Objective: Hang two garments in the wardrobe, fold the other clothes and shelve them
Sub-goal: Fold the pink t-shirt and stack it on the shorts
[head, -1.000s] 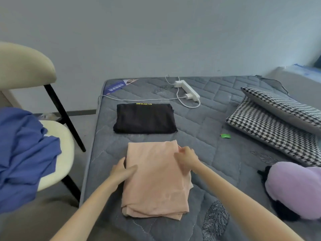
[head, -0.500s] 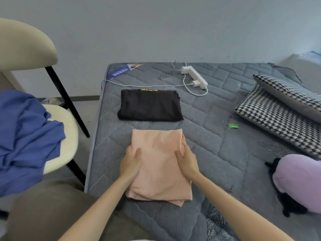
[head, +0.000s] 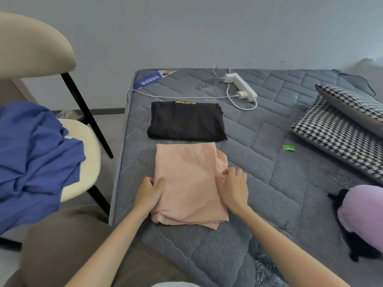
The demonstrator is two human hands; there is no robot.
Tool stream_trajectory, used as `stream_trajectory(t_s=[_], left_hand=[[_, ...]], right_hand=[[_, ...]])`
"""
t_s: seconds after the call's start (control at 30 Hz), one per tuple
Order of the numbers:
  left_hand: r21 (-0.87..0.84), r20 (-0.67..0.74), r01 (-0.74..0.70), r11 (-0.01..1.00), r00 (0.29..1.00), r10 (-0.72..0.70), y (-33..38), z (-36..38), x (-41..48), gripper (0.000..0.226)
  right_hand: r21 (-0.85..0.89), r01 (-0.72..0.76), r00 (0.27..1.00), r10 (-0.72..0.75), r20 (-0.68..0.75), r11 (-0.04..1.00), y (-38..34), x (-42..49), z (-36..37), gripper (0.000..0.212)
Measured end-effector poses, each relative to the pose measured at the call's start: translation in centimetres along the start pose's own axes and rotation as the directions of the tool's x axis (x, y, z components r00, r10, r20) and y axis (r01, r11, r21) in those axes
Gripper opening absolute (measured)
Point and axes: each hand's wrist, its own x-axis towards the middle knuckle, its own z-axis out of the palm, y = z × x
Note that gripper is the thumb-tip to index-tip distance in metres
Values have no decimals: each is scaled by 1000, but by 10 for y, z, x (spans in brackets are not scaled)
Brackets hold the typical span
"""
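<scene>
A folded peach garment [head: 188,183] lies on the grey mattress [head: 269,183] in front of me. My left hand [head: 148,194] grips its left edge, thumb on top and fingers curled at the side. Over on the garment's right edge, my right hand [head: 235,188] rests with its fingers laid fairly straight over the fabric. A folded black garment [head: 186,121] with yellow lettering lies just beyond the peach one. A crumpled blue garment [head: 35,162] is heaped on the cream chair [head: 91,146] to my left.
A white power strip [head: 241,85] with cables lies near the far mattress edge. Houndstooth pillows [head: 342,129] are stacked at the right, with a small green packet [head: 288,148] before them. A lilac and black plush [head: 364,214] sits at the right. A blue leaflet [head: 149,80] lies at the far corner.
Both hands have slid from the top of the peach garment outward to its side edges. The camera view has shifted slightly.
</scene>
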Motion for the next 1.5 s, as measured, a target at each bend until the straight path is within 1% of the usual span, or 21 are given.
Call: stream_trajectory(t_s=[0.07,0.13,0.17,0.3,0.43,0.53,0.63,0.7,0.77,0.83,0.9,1.0,1.03,1.07,1.1,1.17,1.23,1.3,1.33,1.4,1.5], left_hand=[[-50,-86,-20,999,996,16,2,6,-4,29],[-55,-200,-70,996,978,57,6,11,-7,29],[-44,-215,-76,996,974,65,9,13,-8,31],[6,-160,-74,997,984,74,10,14,-8,38],[16,-119,-65,998,991,66,12,11,-6,42],[-15,-89,-62,998,994,60,17,11,-6,36],[-75,-73,-67,995,995,61,24,9,-5,25],[-151,-30,-94,984,995,91,29,8,-5,21],[-278,21,-124,953,991,135,35,7,-5,20],[-401,56,-112,909,988,146,39,7,-6,23],[-457,94,-44,888,991,97,36,9,-9,28],[-407,143,124,905,987,-71,24,8,-11,35],[-371,146,162,914,983,-115,21,6,-10,36],[-337,131,166,927,983,-128,20,3,-8,36],[-295,105,142,945,988,-116,21,0,-5,37],[-144,39,66,987,997,-61,23,-5,1,49],[-32,-1,17,999,1000,-17,26,-6,9,67],[-85,30,28,996,999,-25,30,-3,16,75],[-132,53,66,989,997,-59,32,0,19,76],[-190,70,141,972,989,-130,33,6,24,76],[-221,38,148,964,989,-144,33,18,25,65]], right_hand=[[48,3,998,-6,57,999,2,-9,1,32],[36,41,998,-42,36,999,0,-16,-1,38],[10,57,998,-58,34,998,-2,-18,-1,40],[-92,56,985,-41,165,994,-13,-23,2,45],[-54,63,975,-50,216,997,-23,-22,0,35],[39,22,961,-32,275,999,-26,-19,-3,37],[242,-113,947,30,320,964,-28,-16,-7,31],[378,-148,964,47,263,914,-29,-14,-11,15],[496,-99,990,35,137,863,-30,-12,-17,14],[537,-34,999,18,36,843,-29,-9,-26,16],[495,-39,998,14,55,868,-23,-7,-29,14],[256,-149,951,68,300,955,-9,-10,-21,13],[164,-153,935,88,345,974,-5,-12,-18,14],[100,-135,938,94,333,986,-3,-14,-15,15],[61,-105,956,84,279,993,-2,-15,-13,19],[12,-60,982,57,180,998,-3,-12,-12,39],[26,-112,980,106,170,993,-5,-6,-13,61],[95,-216,956,191,221,972,-11,2,-13,74],[131,-252,946,216,244,959,-15,5,-11,77],[156,-256,944,212,254,954,-25,9,-4,75],[121,-221,952,187,243,968,-33,13,4,65]])
